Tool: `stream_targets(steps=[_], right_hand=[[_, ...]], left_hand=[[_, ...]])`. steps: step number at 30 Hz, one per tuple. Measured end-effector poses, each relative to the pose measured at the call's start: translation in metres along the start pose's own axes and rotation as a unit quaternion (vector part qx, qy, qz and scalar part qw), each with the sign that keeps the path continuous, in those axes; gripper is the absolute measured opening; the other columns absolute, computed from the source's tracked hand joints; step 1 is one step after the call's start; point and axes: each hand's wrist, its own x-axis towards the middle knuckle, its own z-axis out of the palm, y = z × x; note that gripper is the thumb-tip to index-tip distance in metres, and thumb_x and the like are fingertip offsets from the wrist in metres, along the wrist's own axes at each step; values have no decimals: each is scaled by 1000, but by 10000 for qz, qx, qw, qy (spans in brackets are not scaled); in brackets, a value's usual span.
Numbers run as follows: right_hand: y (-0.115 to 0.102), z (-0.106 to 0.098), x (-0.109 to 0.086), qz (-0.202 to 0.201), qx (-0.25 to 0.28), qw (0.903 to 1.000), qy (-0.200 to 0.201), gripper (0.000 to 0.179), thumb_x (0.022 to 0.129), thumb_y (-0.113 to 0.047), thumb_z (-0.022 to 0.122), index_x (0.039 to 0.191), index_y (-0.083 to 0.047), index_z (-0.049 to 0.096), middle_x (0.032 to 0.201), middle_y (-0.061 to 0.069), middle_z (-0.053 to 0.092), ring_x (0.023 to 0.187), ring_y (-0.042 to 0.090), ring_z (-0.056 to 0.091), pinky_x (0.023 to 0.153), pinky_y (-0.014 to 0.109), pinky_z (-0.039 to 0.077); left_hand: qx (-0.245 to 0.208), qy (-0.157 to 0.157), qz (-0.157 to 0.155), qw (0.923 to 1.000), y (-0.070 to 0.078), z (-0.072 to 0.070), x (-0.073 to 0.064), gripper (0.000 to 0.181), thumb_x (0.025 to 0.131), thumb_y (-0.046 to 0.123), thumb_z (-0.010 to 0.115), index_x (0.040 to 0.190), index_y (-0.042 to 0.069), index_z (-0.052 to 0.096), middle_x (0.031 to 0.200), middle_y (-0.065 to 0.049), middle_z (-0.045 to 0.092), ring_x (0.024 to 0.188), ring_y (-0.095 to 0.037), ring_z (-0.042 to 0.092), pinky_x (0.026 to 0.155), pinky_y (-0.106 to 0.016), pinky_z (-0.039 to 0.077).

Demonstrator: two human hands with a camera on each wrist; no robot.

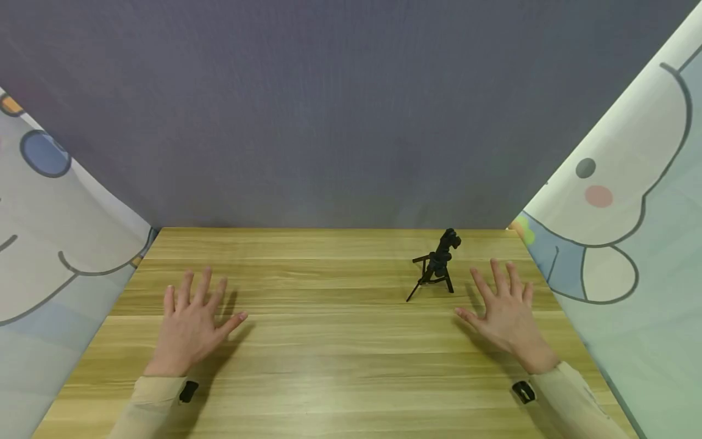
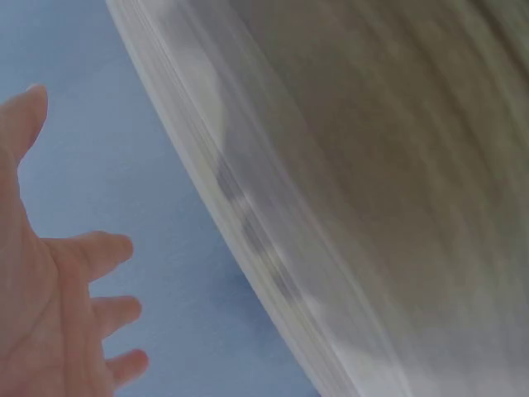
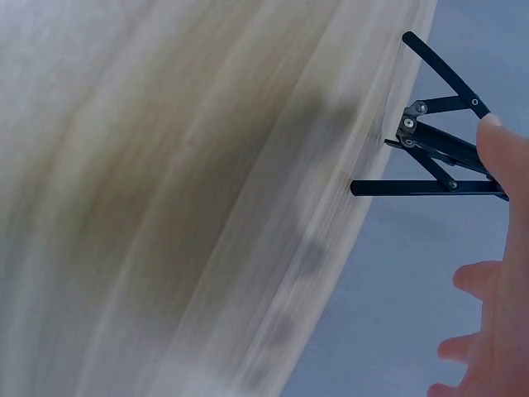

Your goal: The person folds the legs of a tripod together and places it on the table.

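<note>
A small black tripod with thin splayed legs (image 1: 437, 263) stands on the far right part of a pale yellow-brown, wood-grained table (image 1: 329, 353). Just beside it, to the right and slightly nearer, the person's right hand (image 1: 509, 320) hovers palm down, fingers spread and released, with a gap between thumb and tripod. The left hand (image 1: 189, 332) is over the left side of the table, well apart from the tripod, its fingers likewise fanned out and loose.

A dark grey, finely textured panel (image 1: 340, 122) closes off the far edge. A white and pale blue sheet with a cartoon print (image 1: 49, 244) flanks the left side, and a similar sheet with a rounded white cartoon figure (image 1: 609, 213) flanks the right, close to the right hand.

Cream sleeves (image 1: 145, 402) run out of the near edge, each with a small black device (image 1: 189, 391) at the wrist. From the right wrist, the thumb covers part of the tripod, whose slim legs show hinged braces and shiny screws; its top is hard to make out. Both wrist views cut the hands off at the side, and the near wood is blurred.
</note>
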Motion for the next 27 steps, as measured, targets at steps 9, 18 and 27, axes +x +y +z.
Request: stream_targets(steps=[9, 18, 27], right_hand=[[1, 2, -3, -138, 201, 9995, 185, 79, 89, -52, 68, 148, -5, 44, 151, 32, 30, 133, 55, 28, 98, 74, 31], [-1, 3, -5, 21, 584, 9981, 174, 72, 92, -43, 68, 146, -1, 46, 146, 34, 37, 121, 61, 39, 92, 73, 37], [-7, 1, 0, 94, 1103, 9927, 480, 65, 92, -29, 72, 143, 3, 48, 141, 32, 44, 121, 57, 45, 93, 70, 39]], left_hand=[[-93, -369, 19, 9993, 4, -1, 4, 84, 90, 69, 56, 139, 1, 56, 148, -28, 40, 135, -52, 30, 107, -71, 16], [-416, -382, 79, 9984, 15, 1, 12, 72, 92, 61, 59, 135, 3, 61, 137, -24, 55, 125, -48, 47, 105, -64, 31], [-1299, -89, 93, 9915, 38, 15, 34, 53, 95, 45, 65, 130, 5, 64, 126, -20, 64, 112, -42, 61, 87, -58, 50]])
